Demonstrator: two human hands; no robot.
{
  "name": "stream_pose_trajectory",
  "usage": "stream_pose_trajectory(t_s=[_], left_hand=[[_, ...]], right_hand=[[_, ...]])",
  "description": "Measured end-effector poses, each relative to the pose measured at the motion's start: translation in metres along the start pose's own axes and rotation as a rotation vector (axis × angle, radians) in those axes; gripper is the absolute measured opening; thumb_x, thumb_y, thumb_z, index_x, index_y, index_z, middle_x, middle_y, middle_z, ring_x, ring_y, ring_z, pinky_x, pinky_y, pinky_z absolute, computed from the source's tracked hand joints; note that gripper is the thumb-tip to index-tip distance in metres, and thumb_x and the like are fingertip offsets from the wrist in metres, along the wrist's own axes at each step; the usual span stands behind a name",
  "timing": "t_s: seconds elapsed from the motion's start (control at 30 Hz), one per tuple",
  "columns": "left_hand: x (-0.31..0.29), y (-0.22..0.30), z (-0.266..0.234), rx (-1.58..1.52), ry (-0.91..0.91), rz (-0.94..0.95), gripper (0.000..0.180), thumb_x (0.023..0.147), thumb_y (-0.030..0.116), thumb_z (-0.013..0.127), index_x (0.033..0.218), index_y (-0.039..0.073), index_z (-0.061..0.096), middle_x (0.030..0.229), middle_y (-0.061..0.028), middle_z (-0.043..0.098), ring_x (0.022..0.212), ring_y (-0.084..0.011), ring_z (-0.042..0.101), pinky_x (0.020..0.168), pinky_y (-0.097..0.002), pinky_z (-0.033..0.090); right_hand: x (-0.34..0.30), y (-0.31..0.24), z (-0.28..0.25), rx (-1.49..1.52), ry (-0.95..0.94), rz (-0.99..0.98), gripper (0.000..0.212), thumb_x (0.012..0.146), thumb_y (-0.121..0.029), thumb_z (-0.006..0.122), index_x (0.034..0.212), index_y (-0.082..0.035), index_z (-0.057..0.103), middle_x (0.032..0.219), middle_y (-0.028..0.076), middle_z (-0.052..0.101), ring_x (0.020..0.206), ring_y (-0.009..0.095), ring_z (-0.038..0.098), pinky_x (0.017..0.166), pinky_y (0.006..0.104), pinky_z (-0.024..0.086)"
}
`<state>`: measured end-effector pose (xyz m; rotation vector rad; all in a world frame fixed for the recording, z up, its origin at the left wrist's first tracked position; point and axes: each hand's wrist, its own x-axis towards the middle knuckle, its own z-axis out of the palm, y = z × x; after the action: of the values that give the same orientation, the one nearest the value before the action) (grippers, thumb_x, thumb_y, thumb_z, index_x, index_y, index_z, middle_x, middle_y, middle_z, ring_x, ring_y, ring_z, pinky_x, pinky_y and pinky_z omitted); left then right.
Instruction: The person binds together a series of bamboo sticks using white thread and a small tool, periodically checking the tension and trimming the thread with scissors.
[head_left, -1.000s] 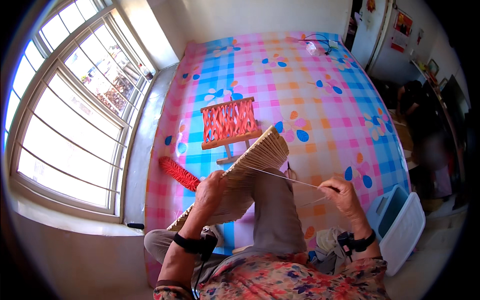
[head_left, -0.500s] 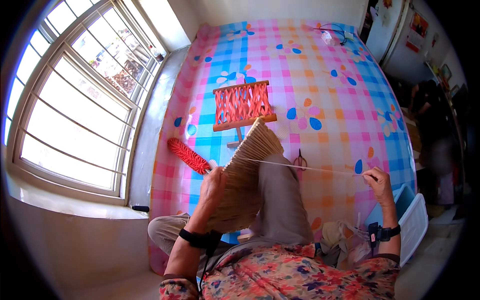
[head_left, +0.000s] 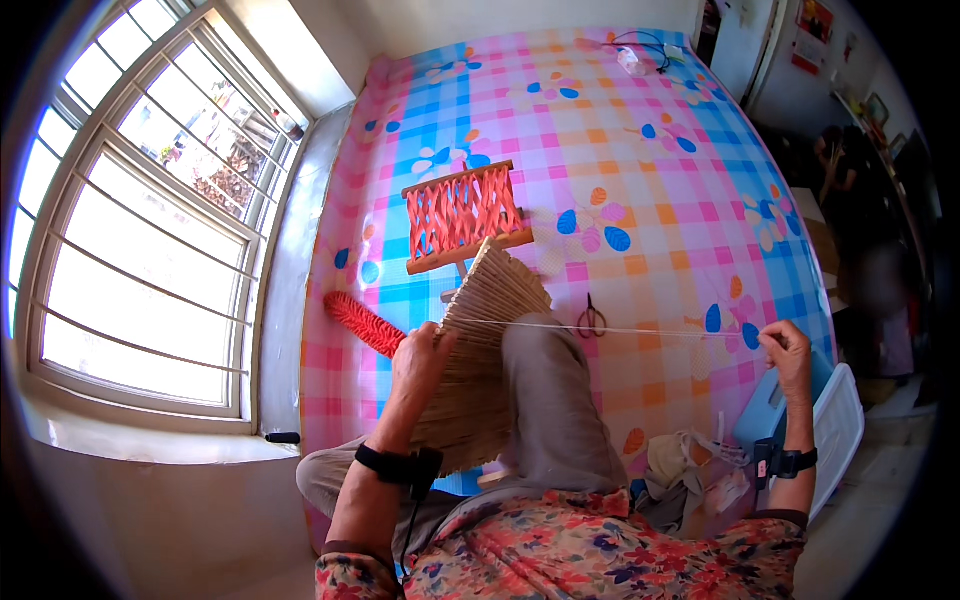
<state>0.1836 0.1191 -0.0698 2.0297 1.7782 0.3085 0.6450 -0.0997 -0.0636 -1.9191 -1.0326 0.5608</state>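
Observation:
My left hand (head_left: 418, 362) grips the left edge of a stiff, tan, fan-like pleated piece (head_left: 476, 370), which leans over my lap against my raised knee. A thin white thread (head_left: 640, 329) runs taut from its upper ribs across the knee. Far out to the right, my right hand (head_left: 787, 352) pinches the thread's end between closed fingers. Beside my left hand lies a red, bristly, brush-like bundle (head_left: 362, 322); whether that hand also touches it I cannot tell. Dark-handled scissors (head_left: 591, 318) lie just beyond the knee.
A wooden frame laced with red strips (head_left: 463, 220) stands ahead on the checked mat (head_left: 560, 130). A blue and white plastic bin (head_left: 830, 430) sits by my right arm, cloth items (head_left: 690, 465) beside it. Barred windows (head_left: 150, 250) line the left. Another person (head_left: 850, 165) is at far right.
My right hand has drawn farther right and slightly up, and the thread is now longer and nearly level. The left hand keeps its grip on the pleated piece. The view has shifted a little.

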Motion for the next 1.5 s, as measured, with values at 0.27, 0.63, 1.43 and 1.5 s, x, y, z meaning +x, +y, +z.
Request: stream_pose_trajectory(t_s=[0.27, 0.63, 1.43, 1.5], left_hand=[[0.004, -0.003, 0.003, 0.042, -0.03, 0.062, 0.037, 0.087, 0.035, 0.056, 0.08, -0.001, 0.058, 0.081, -0.0224, 0.06, 0.081, -0.0408, 0.058, 0.071, -0.0489, 0.044], [-0.001, 0.001, -0.001, -0.073, -0.027, 0.089, 0.034, 0.086, 0.032, 0.06, 0.078, -0.001, 0.057, 0.075, -0.0221, 0.058, 0.074, -0.0408, 0.058, 0.065, -0.0467, 0.044], [0.004, -0.006, -0.004, -0.228, -0.104, 0.1, 0.021, 0.083, 0.018, 0.065, 0.096, 0.001, 0.063, 0.084, -0.018, 0.062, 0.076, -0.0339, 0.061, 0.067, -0.0388, 0.047], [0.003, -0.004, -0.004, -0.222, -0.098, 0.098, 0.021, 0.083, 0.018, 0.065, 0.095, 0.001, 0.063, 0.083, -0.018, 0.062, 0.076, -0.0341, 0.061, 0.067, -0.039, 0.046]], right_hand=[[0.017, 0.005, 0.002, 0.463, 0.161, 0.032, 0.012, 0.089, -0.016, 0.062, 0.089, -0.006, 0.055, 0.068, 0.002, 0.056, 0.053, 0.009, 0.053, 0.044, 0.0212, 0.043], [0.039, -0.147, 0.102, 0.968, -0.065, -0.273, 0.013, 0.086, -0.014, 0.062, 0.089, -0.005, 0.054, 0.094, 0.013, 0.062, 0.067, 0.014, 0.064, 0.063, 0.0282, 0.054], [0.006, -0.142, 0.325, 0.382, -0.513, -0.467, 0.011, 0.082, -0.008, 0.063, 0.086, -0.004, 0.053, 0.077, 0.014, 0.061, 0.071, 0.034, 0.062, 0.061, 0.0408, 0.049], [0.006, -0.137, 0.328, 0.381, -0.492, -0.557, 0.011, 0.081, -0.008, 0.063, 0.088, -0.004, 0.055, 0.079, 0.014, 0.06, 0.073, 0.033, 0.061, 0.063, 0.0406, 0.049]])
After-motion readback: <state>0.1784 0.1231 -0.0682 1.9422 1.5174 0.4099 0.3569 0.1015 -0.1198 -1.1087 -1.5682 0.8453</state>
